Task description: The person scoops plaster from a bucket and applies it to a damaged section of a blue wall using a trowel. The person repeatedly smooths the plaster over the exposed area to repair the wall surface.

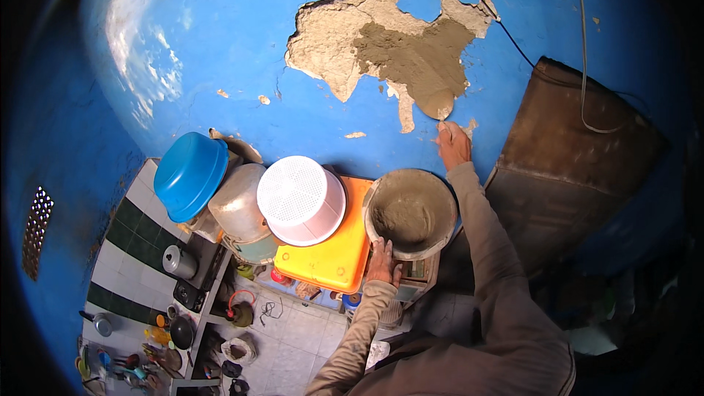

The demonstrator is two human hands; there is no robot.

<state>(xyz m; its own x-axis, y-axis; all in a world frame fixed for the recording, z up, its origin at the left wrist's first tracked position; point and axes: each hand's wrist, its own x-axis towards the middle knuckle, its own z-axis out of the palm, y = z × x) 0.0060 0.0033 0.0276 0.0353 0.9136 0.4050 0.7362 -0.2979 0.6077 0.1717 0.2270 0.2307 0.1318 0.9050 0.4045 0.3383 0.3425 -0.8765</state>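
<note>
My right hand [454, 145] is closed around the handle of a trowel [438, 105], reaching up to the blue wall. The trowel's rounded blade lies against the lower end of a patch of wet grey mortar [411, 55]. That mortar covers part of a bare area [323, 40] where the paint and plaster have broken away. Below, a round basin [374, 238] contains more wet mortar [403, 218]. My left hand [383, 264] grips the basin's near left rim, its fingers over the edge. The trowel's handle is mostly hidden in my right hand.
Left of the basin, a white perforated basket [301, 198] sits on a yellow-orange plastic piece [323, 264]. A metal pot [240, 202] and a blue tub [191, 176] stand farther left. A brown panel [565, 169] leans at right, with cables [583, 44] hanging across the wall.
</note>
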